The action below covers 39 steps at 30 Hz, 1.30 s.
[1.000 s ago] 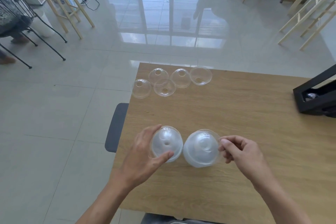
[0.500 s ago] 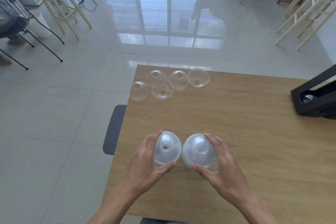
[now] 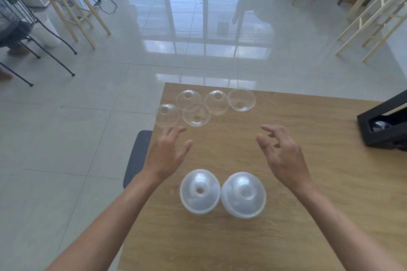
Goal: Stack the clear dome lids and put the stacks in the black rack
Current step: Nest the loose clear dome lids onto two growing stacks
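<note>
Since the earlier frame, both hands have released the two stacks and moved toward the far edge of the table (image 3: 308, 237); the stacks have stayed where they were set.

Near zone: the left stack (image 3: 200, 191) and the right stack (image 3: 243, 194) stand side by side, touching or nearly so, near the middle of the table's width, toward its near edge. Each rests rim down, dome and sip hole pointing up. The stacking axis is vertical, so each stack appears as a circle from above. This placement presumably parks the finished stacks upright and stable while more lids are gathered.

Middle zone: the left hand (image 3: 166, 156) and the right hand (image 3: 280, 156) hover above the wood, empty, fingers loosely spread and aimed at the far lids. The wide spread suits taking one lid per hand.

Far zone: five loose lids sit by the far left corner. The leftmost lid (image 3: 167, 115) overhangs the left edge. Two lids (image 3: 188, 100) (image 3: 217, 102) appear to lie dome up; the front lid (image 3: 196, 114) and the rightmost lid (image 3: 241, 99) appear inverted, rim up, though the clear plastic makes this uncertain. Inverted lids would need turning before nesting.

The black rack (image 3: 383, 130) sits at the right edge, partly out of view, with something rounded inside.
</note>
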Each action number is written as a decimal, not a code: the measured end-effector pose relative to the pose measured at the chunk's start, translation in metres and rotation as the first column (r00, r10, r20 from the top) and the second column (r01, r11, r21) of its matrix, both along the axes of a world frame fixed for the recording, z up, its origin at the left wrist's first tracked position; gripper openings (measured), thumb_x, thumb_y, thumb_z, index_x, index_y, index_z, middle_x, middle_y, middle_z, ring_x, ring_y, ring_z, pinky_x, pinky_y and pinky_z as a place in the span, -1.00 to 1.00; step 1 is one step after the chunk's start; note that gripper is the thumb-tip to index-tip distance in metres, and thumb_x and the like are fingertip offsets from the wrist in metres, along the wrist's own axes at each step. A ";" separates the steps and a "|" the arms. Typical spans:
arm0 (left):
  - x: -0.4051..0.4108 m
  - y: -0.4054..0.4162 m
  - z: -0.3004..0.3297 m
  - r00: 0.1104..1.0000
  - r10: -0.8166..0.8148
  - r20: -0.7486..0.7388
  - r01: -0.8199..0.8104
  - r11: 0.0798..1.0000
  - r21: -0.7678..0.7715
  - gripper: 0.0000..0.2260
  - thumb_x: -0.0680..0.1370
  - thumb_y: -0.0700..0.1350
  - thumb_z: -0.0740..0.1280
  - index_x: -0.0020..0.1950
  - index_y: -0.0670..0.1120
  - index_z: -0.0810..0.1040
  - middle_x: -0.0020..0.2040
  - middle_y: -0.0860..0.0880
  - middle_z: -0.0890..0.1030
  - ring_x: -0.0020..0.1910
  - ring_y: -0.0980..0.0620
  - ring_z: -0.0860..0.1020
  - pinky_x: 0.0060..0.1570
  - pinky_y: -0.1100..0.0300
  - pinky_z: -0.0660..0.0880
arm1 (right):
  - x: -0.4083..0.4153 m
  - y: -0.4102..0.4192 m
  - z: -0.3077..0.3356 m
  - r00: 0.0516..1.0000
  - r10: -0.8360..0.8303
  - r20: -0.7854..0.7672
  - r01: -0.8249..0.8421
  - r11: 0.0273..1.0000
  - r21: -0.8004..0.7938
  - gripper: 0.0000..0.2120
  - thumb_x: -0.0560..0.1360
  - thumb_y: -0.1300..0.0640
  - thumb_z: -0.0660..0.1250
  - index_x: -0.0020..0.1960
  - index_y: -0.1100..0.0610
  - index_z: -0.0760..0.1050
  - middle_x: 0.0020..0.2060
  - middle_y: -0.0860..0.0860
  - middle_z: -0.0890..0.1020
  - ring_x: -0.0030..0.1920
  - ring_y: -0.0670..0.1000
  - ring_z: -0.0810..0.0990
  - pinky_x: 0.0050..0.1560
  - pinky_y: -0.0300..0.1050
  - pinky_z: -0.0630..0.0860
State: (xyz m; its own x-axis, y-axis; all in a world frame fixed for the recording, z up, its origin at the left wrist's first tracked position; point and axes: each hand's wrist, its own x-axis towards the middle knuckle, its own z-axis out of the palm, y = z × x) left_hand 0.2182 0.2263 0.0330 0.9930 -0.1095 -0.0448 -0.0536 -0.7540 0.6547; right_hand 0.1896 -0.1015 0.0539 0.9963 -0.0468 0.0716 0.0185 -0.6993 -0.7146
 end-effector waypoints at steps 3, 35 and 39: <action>0.041 -0.006 -0.013 0.994 -0.100 -0.039 0.105 0.979 0.172 -0.54 0.62 -0.08 0.44 0.51 -0.04 0.48 0.44 -0.03 0.51 0.34 -0.09 0.55 0.28 -0.07 0.54 | 0.053 0.002 -0.015 0.998 0.064 -0.001 -0.063 0.977 -0.205 -0.60 0.68 -0.10 0.32 0.40 0.11 0.56 0.31 0.07 0.60 0.32 0.14 0.56 0.26 0.22 0.55; -0.073 0.013 0.058 0.831 -0.004 -0.556 -0.486 0.479 -0.731 -0.76 0.59 -0.06 0.42 0.14 -0.19 0.71 -0.15 -0.14 0.58 -0.43 0.03 0.46 -0.49 0.23 0.37 | -0.078 -0.022 0.054 0.880 0.107 -0.463 0.365 0.472 0.803 -0.71 0.51 0.29 0.43 0.22 0.32 0.68 -0.12 0.29 0.68 -0.24 0.08 0.64 -0.23 -0.10 0.66; -0.092 0.004 0.043 0.773 0.016 -0.634 -0.558 0.494 -0.667 -0.78 0.60 -0.07 0.42 0.12 -0.18 0.74 -0.20 -0.14 0.56 -0.43 0.04 0.46 -0.49 0.22 0.37 | -0.100 -0.009 0.046 0.825 0.110 -0.554 0.425 0.525 0.737 -0.77 0.51 0.29 0.44 0.14 0.30 0.71 -0.14 0.34 0.69 -0.26 0.10 0.64 -0.26 -0.09 0.65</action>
State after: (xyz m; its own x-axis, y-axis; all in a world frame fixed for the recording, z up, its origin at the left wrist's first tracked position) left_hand 0.1262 0.2305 0.0761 0.8148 -0.0770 -0.5746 0.5774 0.1955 0.7927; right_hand 0.0896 -0.1108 0.1002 0.8289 0.0249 -0.5589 -0.5479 0.2379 -0.8020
